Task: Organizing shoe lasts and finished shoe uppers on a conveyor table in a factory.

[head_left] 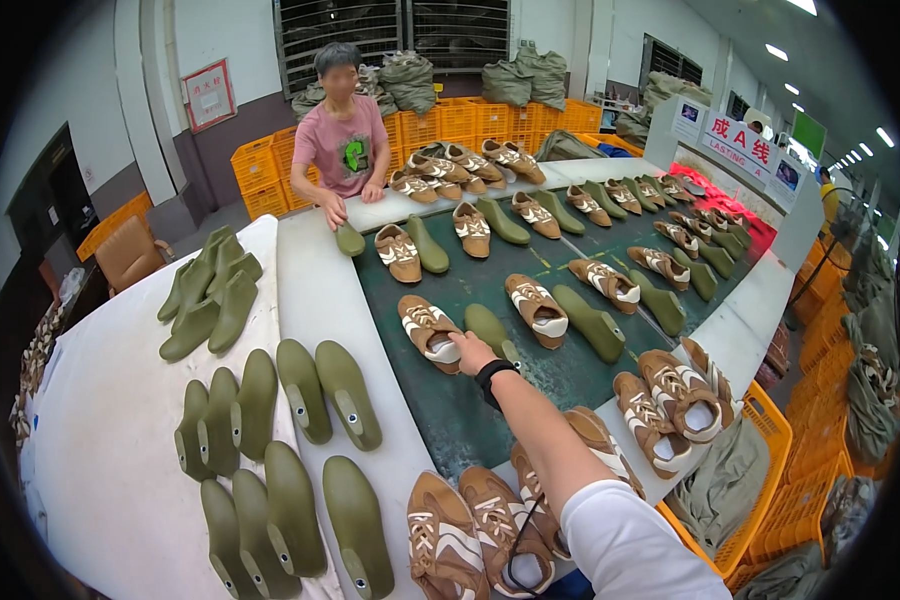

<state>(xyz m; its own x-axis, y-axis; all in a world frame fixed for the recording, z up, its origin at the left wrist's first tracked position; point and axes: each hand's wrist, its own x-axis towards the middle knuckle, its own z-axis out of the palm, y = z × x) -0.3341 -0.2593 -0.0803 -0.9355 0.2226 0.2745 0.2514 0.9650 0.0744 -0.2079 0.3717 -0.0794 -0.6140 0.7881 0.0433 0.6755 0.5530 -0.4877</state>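
My right hand [476,356], with a black band at the wrist, reaches forward over the green conveyor belt [395,370]. Its fingers are closed on the heel edge of a brown-and-white sneaker upper [428,328] resting on the belt. Just beside the hand lies an olive-green shoe last [486,326], partly hidden by it. A second sneaker upper [536,310] and another green last [588,322] lie farther right in the same row. My left hand is out of view.
Several green lasts [352,525] stand on the white table at left. Sneaker uppers [448,540] crowd the near edge, beside an orange crate [770,425]. Across the belt, a person in a pink shirt [340,150] touches a last [349,240]. More uppers [440,170] lie at the far edge.
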